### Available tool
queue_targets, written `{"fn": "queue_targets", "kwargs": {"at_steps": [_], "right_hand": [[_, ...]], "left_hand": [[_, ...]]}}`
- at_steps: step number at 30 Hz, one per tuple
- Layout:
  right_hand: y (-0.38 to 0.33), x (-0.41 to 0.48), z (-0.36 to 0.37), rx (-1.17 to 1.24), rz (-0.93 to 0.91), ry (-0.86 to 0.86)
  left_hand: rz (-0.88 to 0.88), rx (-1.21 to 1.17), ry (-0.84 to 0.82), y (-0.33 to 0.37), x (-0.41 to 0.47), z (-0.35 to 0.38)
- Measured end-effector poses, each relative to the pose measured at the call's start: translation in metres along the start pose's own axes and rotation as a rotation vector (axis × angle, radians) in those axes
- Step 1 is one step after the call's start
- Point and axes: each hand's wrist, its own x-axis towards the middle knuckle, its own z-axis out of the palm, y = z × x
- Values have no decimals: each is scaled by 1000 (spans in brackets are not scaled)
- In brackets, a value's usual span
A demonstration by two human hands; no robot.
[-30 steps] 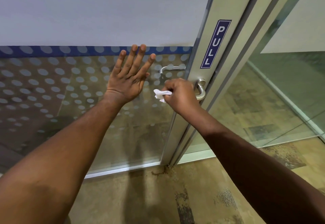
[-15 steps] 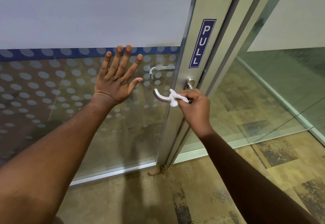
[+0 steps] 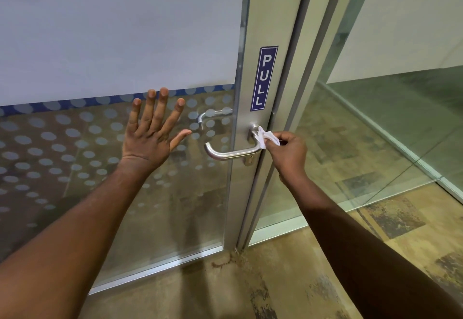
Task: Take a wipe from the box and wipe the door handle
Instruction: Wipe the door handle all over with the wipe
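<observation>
A brushed-steel lever door handle (image 3: 229, 153) sticks out to the left from the metal door frame (image 3: 253, 43). My right hand (image 3: 288, 152) pinches a small crumpled white wipe (image 3: 265, 138) and presses it against the handle's neck, close to the frame. My left hand (image 3: 151, 132) lies flat on the glass door with its fingers spread, left of the handle's free end. The wipe box is not in view.
A blue PULL sign (image 3: 264, 79) is stuck on the frame above the handle. The glass door (image 3: 75, 155) carries frosted dots and a blue band. A second handle (image 3: 213, 115) shows behind the glass. A glass wall (image 3: 375, 130) stands to the right over patterned floor.
My right hand slid the wipe from the handle's free left end along the lever to its neck by the frame. My left hand stayed flat on the glass.
</observation>
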Motion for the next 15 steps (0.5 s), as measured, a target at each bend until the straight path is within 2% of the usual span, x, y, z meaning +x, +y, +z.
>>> {"fn": "queue_targets", "kwargs": {"at_steps": [4, 8, 11, 15], "right_hand": [[-3, 5, 4, -17, -28, -5], [-8, 4, 2, 39, -22, -14], [-11, 2, -4, 176, 51, -19], [-21, -4, -8, 392, 166, -81]], "left_hand": [[-27, -50, -17, 5, 0, -6], [-106, -226, -55, 16, 9, -30], [-272, -416, -80, 30, 20, -54], [-479, -632, -20, 47, 43, -80]]}}
